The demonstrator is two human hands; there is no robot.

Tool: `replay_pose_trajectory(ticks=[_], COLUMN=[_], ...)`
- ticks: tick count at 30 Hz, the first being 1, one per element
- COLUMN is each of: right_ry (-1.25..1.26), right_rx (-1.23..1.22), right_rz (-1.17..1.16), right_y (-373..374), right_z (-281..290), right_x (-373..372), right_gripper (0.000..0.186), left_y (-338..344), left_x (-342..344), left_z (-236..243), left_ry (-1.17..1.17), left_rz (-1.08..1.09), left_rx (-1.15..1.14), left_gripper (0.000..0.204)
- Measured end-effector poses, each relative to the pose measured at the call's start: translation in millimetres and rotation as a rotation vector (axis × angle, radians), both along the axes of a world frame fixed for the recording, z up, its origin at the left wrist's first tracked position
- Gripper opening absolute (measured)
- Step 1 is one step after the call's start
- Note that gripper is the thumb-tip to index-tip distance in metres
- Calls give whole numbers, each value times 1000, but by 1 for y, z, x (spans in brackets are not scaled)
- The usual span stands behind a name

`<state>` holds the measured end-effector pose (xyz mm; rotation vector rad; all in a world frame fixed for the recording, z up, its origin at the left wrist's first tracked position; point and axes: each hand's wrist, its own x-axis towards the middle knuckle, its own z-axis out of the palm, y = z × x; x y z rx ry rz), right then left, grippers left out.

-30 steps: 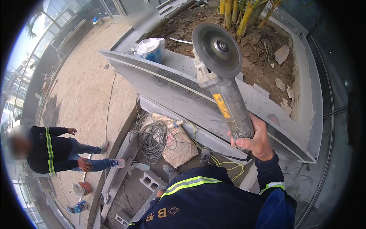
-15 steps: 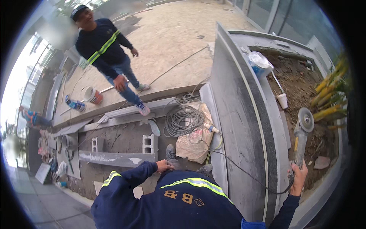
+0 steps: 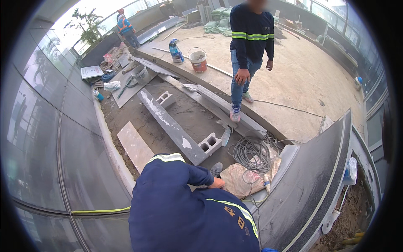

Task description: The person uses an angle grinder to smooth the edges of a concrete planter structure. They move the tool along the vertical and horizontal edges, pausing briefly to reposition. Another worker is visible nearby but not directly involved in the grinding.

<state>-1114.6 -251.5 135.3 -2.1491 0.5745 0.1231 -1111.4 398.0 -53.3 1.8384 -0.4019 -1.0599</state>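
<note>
My left hand (image 3: pixel 217 183) rests low in front of my body, near my shoe (image 3: pixel 216 169) and the edge of a dusty sack (image 3: pixel 236 181); its fingers are mostly hidden. My right hand is out of view. Past the large dark stone slab (image 3: pixel 304 185), only the round disc of an angle grinder (image 3: pixel 328 224) shows, at the lower right. A coil of grey cable (image 3: pixel 253 154) lies on the sack, with a plug connector (image 3: pixel 267 183) beside it. Close by stands a hollow concrete block (image 3: pixel 210 144), touching the end of a long grey beam (image 3: pixel 172 128).
A co-worker (image 3: pixel 253 38) stands at the ledge, beside a bucket (image 3: pixel 198 61) and a blue bag (image 3: pixel 176 51). Another person (image 3: pixel 126 29) is far left. Glass panels (image 3: pixel 33 138) line the left. Beyond the slab are soil (image 3: pixel 348 227) and a covered blue pail (image 3: pixel 350 171).
My view has swung left, bringing the glass panels in. My right hand, holding the grinder before, has gone out of view, leaving only the disc visible. My left hand stays low before me.
</note>
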Motion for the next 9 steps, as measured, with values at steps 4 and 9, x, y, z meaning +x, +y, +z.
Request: replay_pose_trajectory(ticks=[4, 9], right_ry=[40, 65], right_rx=[6, -3], right_rz=[-29, -18], right_y=[24, 45], right_z=[-4, -10], right_x=[11, 21], right_gripper=[49, 47], left_y=[14, 12], left_x=[-9, -53], left_z=[-74, -128], left_ry=[-70, -231], left_rz=[99, 26], left_rx=[-202, -400], left_gripper=[27, 27])
